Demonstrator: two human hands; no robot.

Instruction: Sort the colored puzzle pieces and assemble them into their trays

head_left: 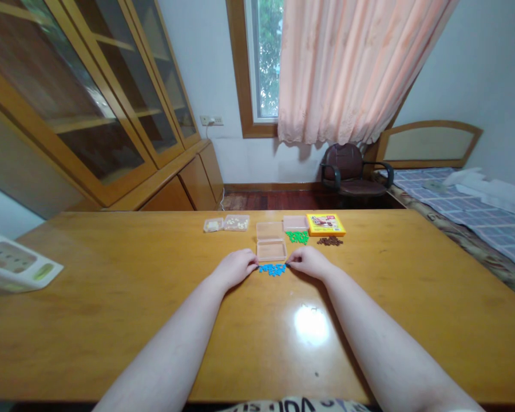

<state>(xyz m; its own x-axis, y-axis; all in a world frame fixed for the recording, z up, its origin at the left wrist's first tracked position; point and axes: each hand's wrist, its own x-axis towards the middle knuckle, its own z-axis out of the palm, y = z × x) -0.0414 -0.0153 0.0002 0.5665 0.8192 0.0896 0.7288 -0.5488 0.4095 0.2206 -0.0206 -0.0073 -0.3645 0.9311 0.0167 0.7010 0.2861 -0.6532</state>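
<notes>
A small pile of blue pieces [273, 269] lies on the wooden table between my two hands. My left hand [237, 268] is at the pile's left edge, thumb and fingers pinched together. At the right edge, my right hand [311, 262] is pinched in the same way. Whatever is between the fingertips of either hand is too small to make out. Just beyond the blue pile stands a clear plastic box [272, 250], its lid [270, 231] swung open away from me. The box's inside shows no pieces.
Green pieces [297, 237] lie before another clear box [296, 223]. A yellow box [326, 225] stands behind brown pieces [330, 241]. At the back left are two clear containers [213, 225] with pale pieces. A white plastic object [17, 263] sits at the table's [111, 320] left.
</notes>
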